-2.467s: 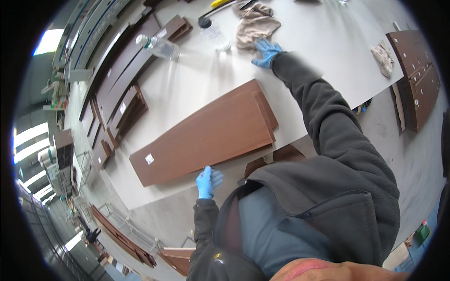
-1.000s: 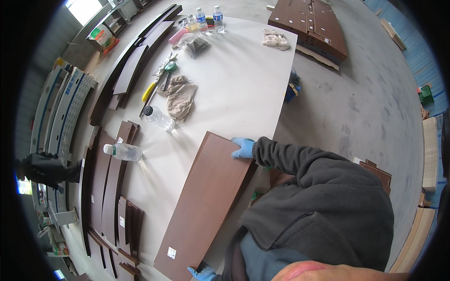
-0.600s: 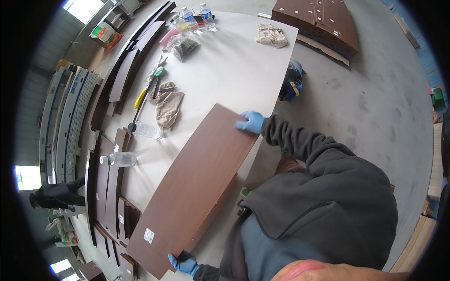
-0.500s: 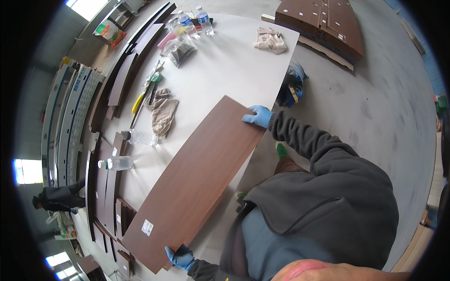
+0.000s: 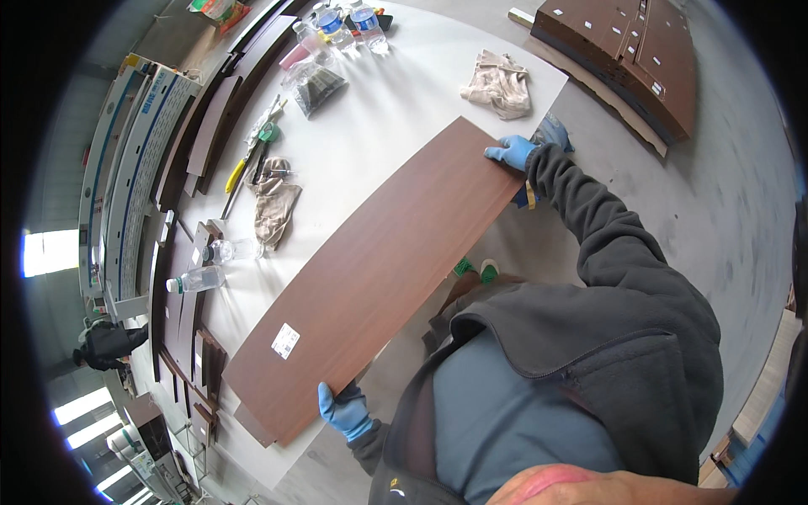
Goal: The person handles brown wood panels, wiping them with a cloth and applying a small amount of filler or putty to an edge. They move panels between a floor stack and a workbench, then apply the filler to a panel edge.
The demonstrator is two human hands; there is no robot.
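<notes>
A long dark-brown wooden panel (image 5: 379, 261) slants across the near side of the white table. On its near-left part sits a white label sticker (image 5: 285, 341). My left hand (image 5: 345, 411), in a blue glove, grips the panel's near edge toward its left end, thumb on top and fingers partly hidden underneath. My right hand (image 5: 510, 153), also blue-gloved, holds the far right end, its thumb and fingers wrapped over the corner. Below the panel's left end, a corner of another brown piece (image 5: 252, 425) sticks out.
The white table (image 5: 404, 93) carries two crumpled cloths (image 5: 276, 202), clear plastic bottles (image 5: 199, 279), a bag of dark small parts (image 5: 316, 88) and a yellow-handled tool (image 5: 236, 175). Brown boards (image 5: 178, 311) lie along the left. Stacked panels (image 5: 619, 63) stand at upper right. Another person (image 5: 109, 343) is far left.
The panel has moved up and to the right, with both hands still gripping it. My left hand now sits farther along the near edge from the panel's left end. The view has shifted slightly.
</notes>
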